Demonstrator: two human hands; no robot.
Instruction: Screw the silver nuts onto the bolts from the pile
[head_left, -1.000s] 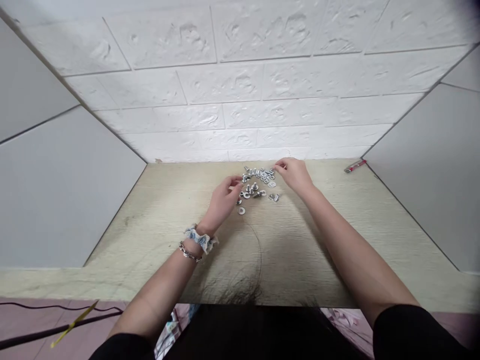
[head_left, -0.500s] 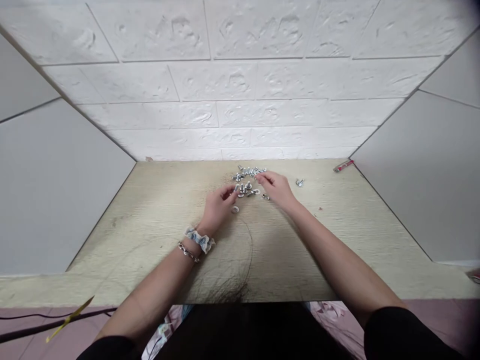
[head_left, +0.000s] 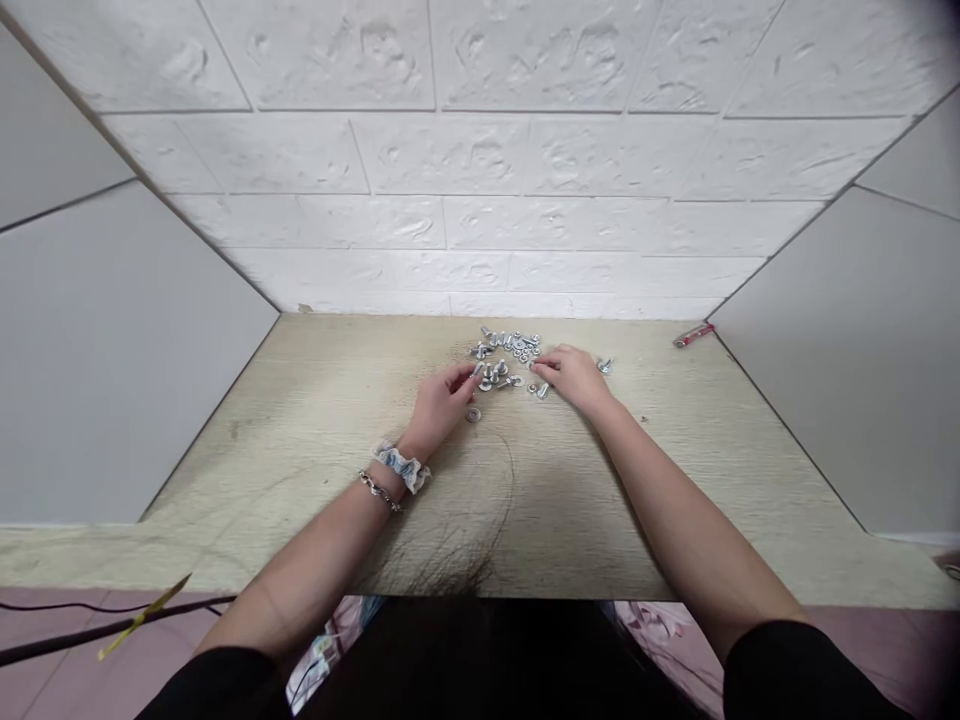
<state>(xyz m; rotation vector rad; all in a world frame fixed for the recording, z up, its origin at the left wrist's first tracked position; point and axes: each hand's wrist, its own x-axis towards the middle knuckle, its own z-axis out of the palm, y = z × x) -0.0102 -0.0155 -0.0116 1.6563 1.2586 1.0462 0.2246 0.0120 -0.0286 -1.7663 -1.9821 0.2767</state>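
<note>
My left hand (head_left: 441,408) is closed at the left of a cluster of metal hardware, thumb and fingertips pinched on a small silver bolt (head_left: 477,370). Right beside those fingertips are several bolts with washers (head_left: 493,373). A loose flat washer (head_left: 473,414) lies just below them. My right hand (head_left: 574,377) rests at the right of the cluster, its thumb and forefinger closed around a small nut (head_left: 532,365), mostly covered by the fingertips. Below that hand lie another nut (head_left: 532,388) and a short bolt (head_left: 543,391).
Farther back is a pile of loose nuts and washers (head_left: 523,345), with several bolts (head_left: 497,339) to its left. Right of my right hand sits a bolt with a washer (head_left: 604,366). A red utility knife (head_left: 693,335) lies at the table's back right, near the white brick-patterned wall (head_left: 480,220).
My right hand has moved slightly right and down, away from the pile, uncovering nuts and washers there. My left hand stays in nearly the same place with the bolt. The view has shifted slightly.
</note>
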